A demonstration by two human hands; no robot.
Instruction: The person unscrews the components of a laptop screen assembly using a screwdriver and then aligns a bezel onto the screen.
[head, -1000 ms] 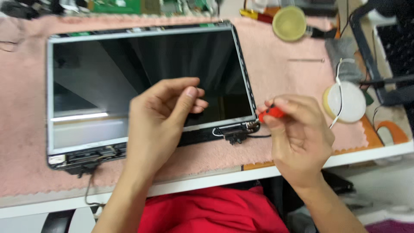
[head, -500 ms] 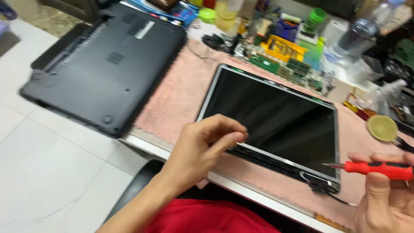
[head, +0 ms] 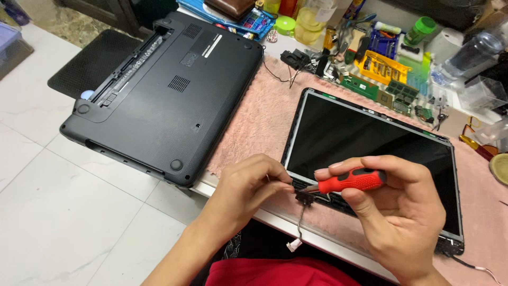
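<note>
A detached laptop screen panel [head: 370, 143] lies face up on a pink mat [head: 259, 122]. My right hand [head: 397, 212] grips a red-handled screwdriver [head: 349, 181], its tip pointing left at the black hinge [head: 306, 197] at the panel's near left corner. My left hand [head: 248, 188] pinches at that same hinge, fingertips touching it. A thin cable with a white plug [head: 294, 244] hangs from the hinge over the table edge.
An upside-down black laptop base [head: 164, 90] overhangs the table's left end above a white tiled floor. Tools, circuit boards, bottles and a yellow bit case [head: 381, 66] crowd the far edge. A round tin [head: 500, 168] sits at right.
My view has swung left across the panel. My right hand has brought the screwdriver to the left hinge, and my left hand has closed onto that hinge.
</note>
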